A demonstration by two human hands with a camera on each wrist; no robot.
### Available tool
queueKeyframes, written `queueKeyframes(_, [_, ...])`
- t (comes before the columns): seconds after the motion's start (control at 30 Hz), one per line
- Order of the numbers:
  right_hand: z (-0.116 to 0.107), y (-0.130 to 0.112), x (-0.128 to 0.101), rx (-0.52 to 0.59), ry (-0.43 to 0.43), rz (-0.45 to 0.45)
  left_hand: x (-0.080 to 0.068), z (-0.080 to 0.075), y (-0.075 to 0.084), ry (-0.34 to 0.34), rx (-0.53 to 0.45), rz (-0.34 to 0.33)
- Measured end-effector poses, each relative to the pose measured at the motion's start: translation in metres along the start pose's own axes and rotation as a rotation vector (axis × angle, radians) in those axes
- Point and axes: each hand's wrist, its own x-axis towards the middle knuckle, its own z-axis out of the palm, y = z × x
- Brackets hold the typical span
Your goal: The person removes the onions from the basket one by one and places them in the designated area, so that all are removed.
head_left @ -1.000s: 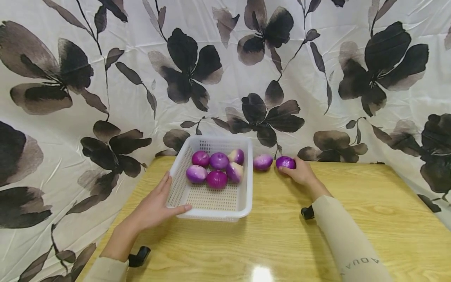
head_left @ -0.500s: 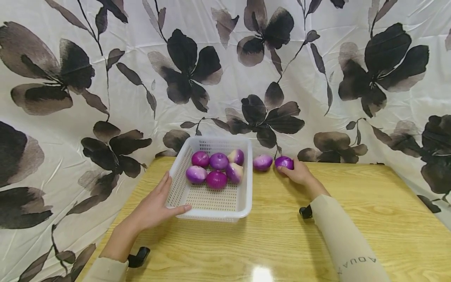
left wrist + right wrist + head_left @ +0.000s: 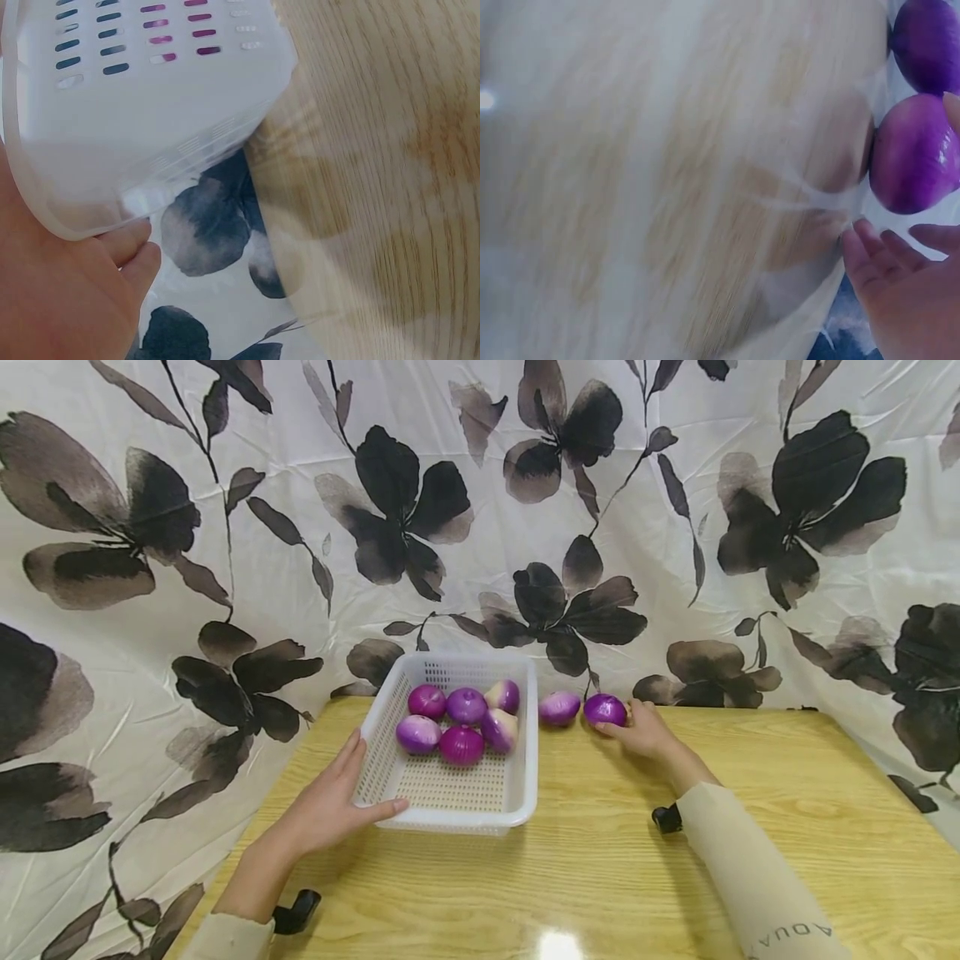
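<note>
A white perforated basket (image 3: 517, 793) sits on the wooden table and holds several purple onions (image 3: 461, 743). My left hand (image 3: 330, 802) braces its near left corner, fingers straight along the side wall and thumb along the front rim (image 3: 45, 202). Two more onions lie on the table right of the basket. The nearer one (image 3: 558, 707) lies alone. My right hand (image 3: 643, 731) is beside the farther onion (image 3: 605, 709). In the right wrist view the thumb touches that onion (image 3: 915, 154), while the fingers (image 3: 877, 259) lie relaxed with a small gap to it.
A white cloth with dark flower prints (image 3: 480, 527) hangs close behind the table and drapes past its left and right edges. The wooden tabletop (image 3: 600, 877) stretches bare toward me and to the right.
My right forearm has drawn slightly back and to the right, and the fingers have loosened from the farther onion, which stays in place. The left hand and basket have not moved.
</note>
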Motion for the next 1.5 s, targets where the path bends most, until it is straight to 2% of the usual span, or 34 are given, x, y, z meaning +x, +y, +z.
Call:
queueKeyframes(0.2, [-0.012, -0.001, -0.015, -0.036, -0.032, -0.024, 0.0, 0.001, -0.001, 0.002, 0.002, 0.0])
queueKeyframes(0.37, [-0.026, -0.006, -0.023, -0.05, -0.008, -0.084, 0.001, -0.001, -0.001, -0.002, 0.001, -0.005])
queueKeyframes(0.57, [-0.031, -0.02, -0.036, -0.033, 0.019, -0.149, 0.002, -0.002, 0.0, -0.019, -0.002, -0.016])
queueKeyframes(0.87, [-0.026, -0.049, -0.049, -0.002, 0.032, -0.316, 0.001, -0.003, 0.001, -0.01, 0.008, -0.01])
queueKeyframes(1.07, [-0.019, -0.066, -0.059, 0.031, 0.024, -0.356, -0.001, 0.001, 0.0, -0.008, 0.002, -0.009])
queueKeyframes(1.27, [-0.013, -0.084, -0.065, 0.013, 0.059, -0.439, -0.001, 0.001, 0.0, -0.001, 0.002, -0.002])
queueKeyframes(1.5, [-0.002, -0.104, -0.072, 0.08, 0.02, -0.51, 0.001, 0.0, -0.002, -0.006, 0.011, -0.001])
